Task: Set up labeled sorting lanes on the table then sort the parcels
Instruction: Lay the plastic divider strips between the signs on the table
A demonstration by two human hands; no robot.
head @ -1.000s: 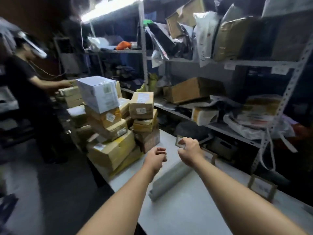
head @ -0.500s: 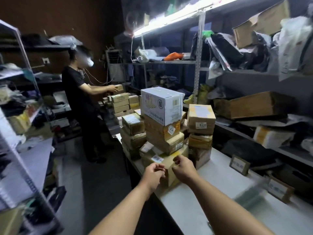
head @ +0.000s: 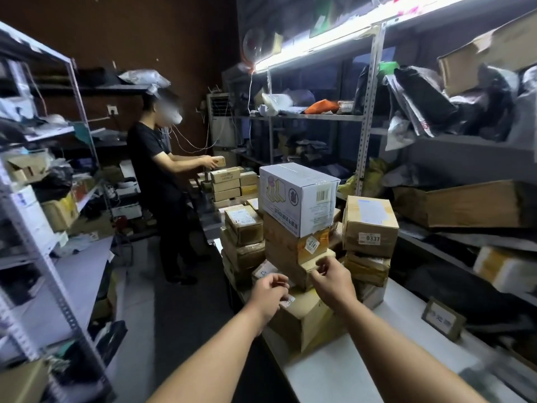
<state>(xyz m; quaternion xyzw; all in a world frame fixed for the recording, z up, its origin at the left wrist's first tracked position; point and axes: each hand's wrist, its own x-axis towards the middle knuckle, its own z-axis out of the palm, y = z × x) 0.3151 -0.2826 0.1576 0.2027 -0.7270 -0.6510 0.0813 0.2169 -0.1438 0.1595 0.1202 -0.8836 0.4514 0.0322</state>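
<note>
Steel shelving (head: 366, 112) crowded with bags lines the dim storeroom; another person (head: 154, 158) handles cartons further back. On our white desk (head: 348, 373) one framed lane label (head: 443, 318) stands by the shelf-side edge, so lanes seem begun, yet the parcels (head: 299, 196) sit in one unsorted stack at its end. Our left grip (head: 268, 289) is curled, holding nothing we can see; our right grip (head: 331, 279) curls at a carton corner, and we cannot tell if it pinches. Sorting looks hardly started.

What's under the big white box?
The white box sits on a brown box with a 0141 sticker, stacked on more boxes. The right hand covers part of those.
</note>
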